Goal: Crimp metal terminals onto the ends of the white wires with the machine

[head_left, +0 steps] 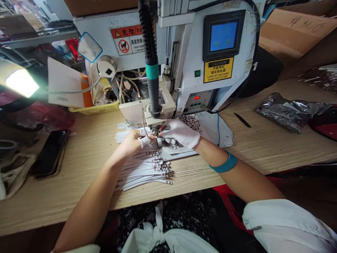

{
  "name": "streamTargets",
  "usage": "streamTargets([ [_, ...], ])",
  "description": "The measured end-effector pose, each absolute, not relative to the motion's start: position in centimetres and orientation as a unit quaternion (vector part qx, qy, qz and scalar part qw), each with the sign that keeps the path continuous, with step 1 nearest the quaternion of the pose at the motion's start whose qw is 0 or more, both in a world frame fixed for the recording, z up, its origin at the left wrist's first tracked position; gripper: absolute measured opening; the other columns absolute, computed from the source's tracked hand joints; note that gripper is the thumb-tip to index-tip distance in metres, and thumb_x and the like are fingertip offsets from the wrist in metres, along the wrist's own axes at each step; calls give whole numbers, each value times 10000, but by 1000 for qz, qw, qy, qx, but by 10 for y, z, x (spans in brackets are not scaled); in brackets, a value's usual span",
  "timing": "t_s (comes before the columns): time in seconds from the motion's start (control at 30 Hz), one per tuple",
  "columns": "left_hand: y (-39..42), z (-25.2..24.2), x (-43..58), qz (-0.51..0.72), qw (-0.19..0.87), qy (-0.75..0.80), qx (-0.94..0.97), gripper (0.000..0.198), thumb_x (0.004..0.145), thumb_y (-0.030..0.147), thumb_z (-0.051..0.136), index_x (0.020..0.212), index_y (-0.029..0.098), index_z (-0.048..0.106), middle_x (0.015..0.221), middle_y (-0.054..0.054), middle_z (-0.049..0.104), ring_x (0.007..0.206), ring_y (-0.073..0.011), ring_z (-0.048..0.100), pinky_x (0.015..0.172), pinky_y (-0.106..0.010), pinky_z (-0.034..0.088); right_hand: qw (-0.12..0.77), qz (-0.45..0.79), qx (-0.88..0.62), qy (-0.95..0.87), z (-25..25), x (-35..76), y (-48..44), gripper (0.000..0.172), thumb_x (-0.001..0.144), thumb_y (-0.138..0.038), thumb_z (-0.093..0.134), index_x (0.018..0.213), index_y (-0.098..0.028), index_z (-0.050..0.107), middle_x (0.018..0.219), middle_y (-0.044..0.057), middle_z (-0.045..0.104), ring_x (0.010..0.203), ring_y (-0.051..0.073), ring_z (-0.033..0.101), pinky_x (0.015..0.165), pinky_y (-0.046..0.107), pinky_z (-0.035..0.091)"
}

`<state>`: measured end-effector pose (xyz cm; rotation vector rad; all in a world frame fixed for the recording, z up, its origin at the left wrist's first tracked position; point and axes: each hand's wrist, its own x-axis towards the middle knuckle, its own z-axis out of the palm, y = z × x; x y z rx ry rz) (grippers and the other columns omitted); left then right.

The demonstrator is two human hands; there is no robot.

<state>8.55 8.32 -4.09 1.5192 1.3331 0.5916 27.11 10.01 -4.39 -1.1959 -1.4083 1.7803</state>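
At my far left a lit lamp (pixel 22 82) shines over the table, and a dark phone (pixel 51 153) lies on the wood below it. Next comes a yellow basket (pixel 96 109) with odds and ends in it. My left hand (pixel 137 140), partly covered in white, is bent in beside the machine's working tip (pixel 155 130) — fingers drawn close together, though I cannot tell what they pinch. White strips (pixel 139 172) with small metal-like ends lie fanned on the table just below that hand, ends toward the right. My right hand (pixel 181 133), in a white glove, curls in at the other side of the tip; its fingertips are too crowded for me to tell what they hold. Small parts (pixel 192 123) lie heaped just behind it. I wear a teal band (pixel 223 162) on my right forearm. Farther right are a thin dark blade-like piece (pixel 242 119) and a shiny plastic bag (pixel 286 109).
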Motion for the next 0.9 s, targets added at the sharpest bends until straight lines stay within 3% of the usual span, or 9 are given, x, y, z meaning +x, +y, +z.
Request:
streamTargets([
  [0.43, 80, -34, 87, 251, 499, 542, 628, 293, 603, 433, 656, 617, 143, 615, 598, 5, 597, 613, -132, 516, 605, -242, 426, 278, 660, -449, -534, -40, 275, 101, 167, 733, -78, 603, 809, -163, 481, 564, -63, 495, 383, 42, 444, 294, 136, 328],
  [0.53, 77, -28, 79, 221, 467, 540, 664, 293, 632, 432, 644, 600, 141, 626, 558, 5, 586, 552, -122, 496, 537, -226, 391, 206, 665, -438, -569, -31, 289, 101, 130, 771, -153, 615, 854, -154, 515, 636, -17, 572, 431, 69, 527, 328, 155, 399],
  [0.67, 68, -24, 67, 99, 434, 530, 721, 206, 647, 339, 648, 721, 157, 712, 583, -1, 648, 546, -141, 546, 500, -220, 385, 67, 667, -413, -617, -26, 303, 102, 114, 802, -217, 573, 867, -126, 592, 726, 35, 633, 441, 71, 554, 374, 176, 436],
  [0.77, 67, -29, 67, 73, 378, 530, 756, 193, 704, 294, 596, 748, 163, 730, 663, -26, 696, 619, -170, 608, 545, -229, 433, 133, 592, -458, -650, -32, 304, 108, 162, 811, -204, 540, 934, -122, 605, 740, 46, 644, 543, 112, 604, 439, 203, 451],
  [0.9, 74, -44, 74, 136, 137, 595, 780, 230, 774, 197, 492, 820, 142, 710, 839, -91, 690, 759, -207, 624, 663, -276, 468, 246, 351, -505, -749, -40, 302, 117, 155, 796, -186, 543, 873, -123, 662, 752, 42, 664, 681, 148, 611, 602, 249, 448],
])
